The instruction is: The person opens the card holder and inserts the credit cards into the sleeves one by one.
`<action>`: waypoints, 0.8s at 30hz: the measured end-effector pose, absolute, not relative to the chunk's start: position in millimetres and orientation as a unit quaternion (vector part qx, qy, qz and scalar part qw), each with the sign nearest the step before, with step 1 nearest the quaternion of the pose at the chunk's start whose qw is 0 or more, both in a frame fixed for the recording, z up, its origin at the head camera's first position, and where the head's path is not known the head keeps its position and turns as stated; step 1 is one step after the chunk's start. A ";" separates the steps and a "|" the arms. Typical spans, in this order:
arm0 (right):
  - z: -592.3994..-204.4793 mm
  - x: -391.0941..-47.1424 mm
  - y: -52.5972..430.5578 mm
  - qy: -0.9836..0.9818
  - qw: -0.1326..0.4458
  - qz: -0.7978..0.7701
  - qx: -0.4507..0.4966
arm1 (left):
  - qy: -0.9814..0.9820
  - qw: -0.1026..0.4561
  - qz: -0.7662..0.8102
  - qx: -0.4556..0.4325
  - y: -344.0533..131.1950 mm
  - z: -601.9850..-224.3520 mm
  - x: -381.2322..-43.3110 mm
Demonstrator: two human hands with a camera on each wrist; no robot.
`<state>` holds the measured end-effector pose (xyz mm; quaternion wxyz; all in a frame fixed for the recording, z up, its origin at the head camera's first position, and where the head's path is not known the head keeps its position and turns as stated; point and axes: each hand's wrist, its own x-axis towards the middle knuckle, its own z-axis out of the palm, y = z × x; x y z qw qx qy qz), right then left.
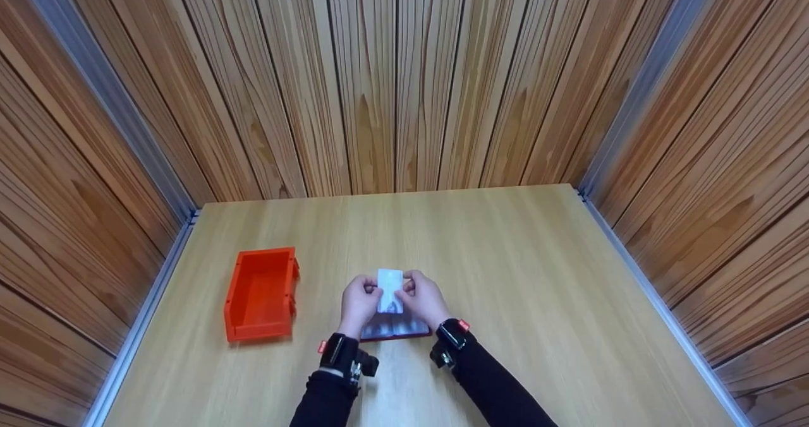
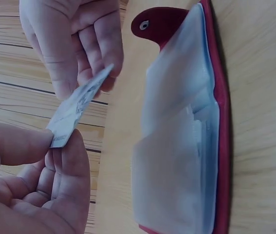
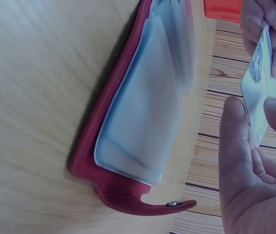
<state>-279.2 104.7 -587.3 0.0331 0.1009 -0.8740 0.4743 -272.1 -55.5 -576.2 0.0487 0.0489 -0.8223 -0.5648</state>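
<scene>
A small white card [image 1: 390, 288] with a printed picture is held up between both hands, above an open red card holder [image 1: 395, 335]. My left hand [image 1: 359, 302] pinches the card's left side between thumb and fingers. At its right side, my right hand [image 1: 426, 298] pinches it between thumb and index finger. The left wrist view shows the card [image 2: 77, 109] tilted and apart from the holder. Clear plastic sleeves [image 3: 140, 105] fan up from the holder's red cover, which has a strap with a metal snap [image 3: 174, 203].
An orange-red plastic bin [image 1: 260, 294] stands on the wooden table [image 1: 505, 275], left of the hands. Wood-panelled walls [image 1: 392, 86] rise at the back and both sides, with metal strips along the table's side edges.
</scene>
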 end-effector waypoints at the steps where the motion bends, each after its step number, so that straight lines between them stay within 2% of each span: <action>1: -587.3 -279.1 104.3 -0.872 0.029 0.479 0.094 | -0.822 0.047 -0.565 0.051 -55.3 -576.7 -272.0; 10: -590.9 -278.9 105.9 -0.819 -0.021 0.571 0.050 | -0.829 0.037 -0.555 0.050 -58.0 -581.7 -271.8; 16: -595.5 -279.9 110.5 -0.820 -0.002 0.570 0.047 | -0.841 0.060 -0.533 0.066 -65.1 -586.7 -271.9; 24: -596.9 -281.1 114.0 -0.867 0.031 0.496 0.026 | -0.893 0.083 -0.432 0.091 -74.8 -597.4 -269.8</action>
